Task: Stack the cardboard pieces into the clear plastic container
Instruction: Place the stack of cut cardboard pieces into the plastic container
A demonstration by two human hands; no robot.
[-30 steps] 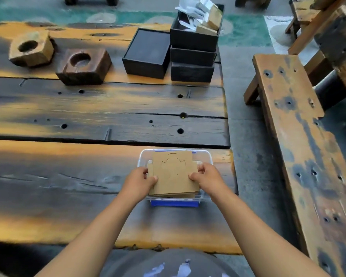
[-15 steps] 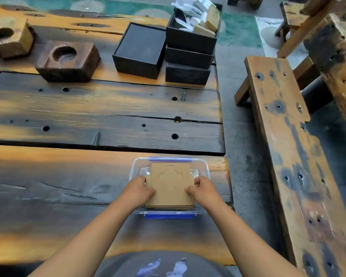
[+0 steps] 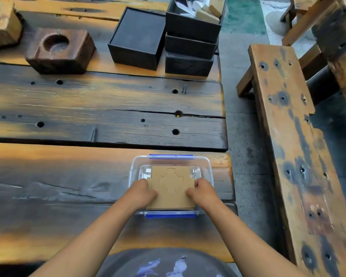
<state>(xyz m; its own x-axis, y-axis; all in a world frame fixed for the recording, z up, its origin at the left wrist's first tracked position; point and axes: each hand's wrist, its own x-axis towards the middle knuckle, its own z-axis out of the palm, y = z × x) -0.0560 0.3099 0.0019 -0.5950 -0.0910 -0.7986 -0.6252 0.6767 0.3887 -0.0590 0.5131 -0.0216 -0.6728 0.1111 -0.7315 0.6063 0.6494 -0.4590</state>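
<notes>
Cardboard pieces (image 3: 171, 186) inside clear plastic container (image 3: 208, 166)

Both hands (image 3: 143, 193) (image 3: 202, 193) curled, gripping, forearms converging forward.

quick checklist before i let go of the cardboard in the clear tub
1. Cardboard pieces over the clear plastic container, not the table: ok.
2. Left hand and right hand gripping opposite side edges evenly: ok.
3. Stack lying flat on the container floor: cannot tell; the near edge looks close to the near rim.
4. Pieces squared up: not ok; a lower piece juts out by the left hand.
5. Container fully on the table: ok, though near the right edge.
6. Blue latches clear of the opening: ok.
</notes>
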